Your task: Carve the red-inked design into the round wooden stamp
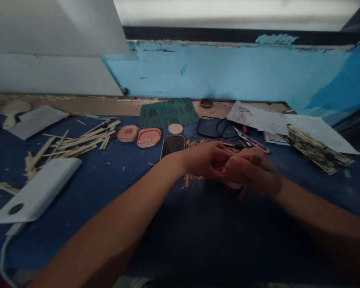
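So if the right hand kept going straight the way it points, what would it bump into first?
Probably the left hand or the reddish piece it holds. The right hand looks right up against them, but blur hides which comes first.

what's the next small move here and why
Probably one more light cut into the reddish piece: the left grip holds it up, the right grip is right against it and seems closed on a tool, whose rounded handle end shows, and shavings lie scattered around. The tool's tip is hidden, so a gentle stroke seems wise.
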Demonstrator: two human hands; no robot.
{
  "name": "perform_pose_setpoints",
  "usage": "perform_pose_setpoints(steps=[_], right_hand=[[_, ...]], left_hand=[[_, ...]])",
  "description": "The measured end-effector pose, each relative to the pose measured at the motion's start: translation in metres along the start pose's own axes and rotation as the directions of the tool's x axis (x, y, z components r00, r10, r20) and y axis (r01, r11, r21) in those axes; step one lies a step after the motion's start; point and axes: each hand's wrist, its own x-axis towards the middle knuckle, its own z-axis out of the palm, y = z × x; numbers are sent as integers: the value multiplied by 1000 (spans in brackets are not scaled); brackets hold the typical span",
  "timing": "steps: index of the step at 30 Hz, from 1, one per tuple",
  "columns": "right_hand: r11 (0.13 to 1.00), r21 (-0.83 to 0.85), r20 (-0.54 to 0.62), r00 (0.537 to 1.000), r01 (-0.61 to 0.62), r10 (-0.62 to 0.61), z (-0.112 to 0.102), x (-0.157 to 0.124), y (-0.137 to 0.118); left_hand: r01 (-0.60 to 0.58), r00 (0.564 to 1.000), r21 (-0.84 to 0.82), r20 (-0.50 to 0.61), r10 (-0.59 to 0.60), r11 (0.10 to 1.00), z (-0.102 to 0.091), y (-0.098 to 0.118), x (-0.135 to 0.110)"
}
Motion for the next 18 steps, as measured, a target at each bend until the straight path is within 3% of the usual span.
perform_pose_setpoints(steps=[10, 18], right_hand=[[992, -117, -28, 999, 41, -44, 1, 0, -11], [998, -65, -26, 1000, 6, -7, 1, 0, -5]], left_hand=[[17, 999, 1, -27, -17, 1000, 2, 0, -1], [-2, 1000, 5, -13, 2, 1000, 1, 0, -1]])
